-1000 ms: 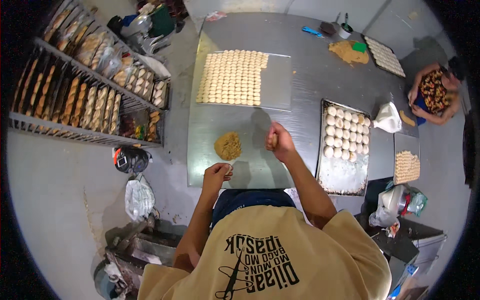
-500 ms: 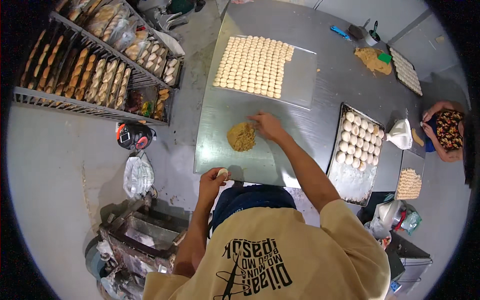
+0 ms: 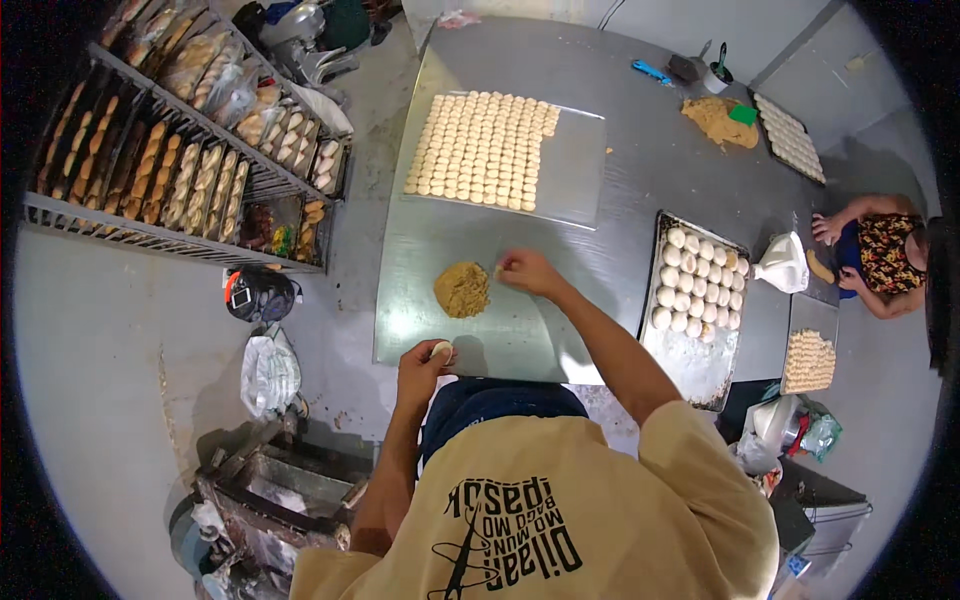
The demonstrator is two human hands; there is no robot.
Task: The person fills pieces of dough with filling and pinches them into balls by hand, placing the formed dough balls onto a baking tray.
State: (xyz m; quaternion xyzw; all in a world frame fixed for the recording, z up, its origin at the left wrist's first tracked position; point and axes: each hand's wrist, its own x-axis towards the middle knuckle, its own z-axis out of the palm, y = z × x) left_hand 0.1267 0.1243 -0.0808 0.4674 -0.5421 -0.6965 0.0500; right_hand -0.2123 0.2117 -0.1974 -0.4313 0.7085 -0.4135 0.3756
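My left hand [image 3: 420,374] is closed around a small pale round of dough [image 3: 441,349], held at the table's near edge. My right hand [image 3: 530,273] hovers just right of a crumbly golden-brown mound of filling [image 3: 462,290], its fingertips pinched together. Whatever sits between those fingertips is too small to make out. Farther back, a tray [image 3: 572,170] carries tight rows of small dough pieces [image 3: 480,150]. To the right, a dark-rimmed baking tray [image 3: 690,365] holds larger pale dough balls [image 3: 700,280] in rows.
A co-worker [image 3: 885,255] sits at the table's right end near a white bag [image 3: 783,264] and a tray of small pieces [image 3: 808,362]. More filling [image 3: 718,120] with a green scraper [image 3: 742,114] lies at the far right. A bread rack [image 3: 180,150] stands left of the table.
My right hand's outstretched fingers have drawn into a pinch. My left hand still holds the dough. The view has shifted slightly, and the co-worker's hands have moved apart.
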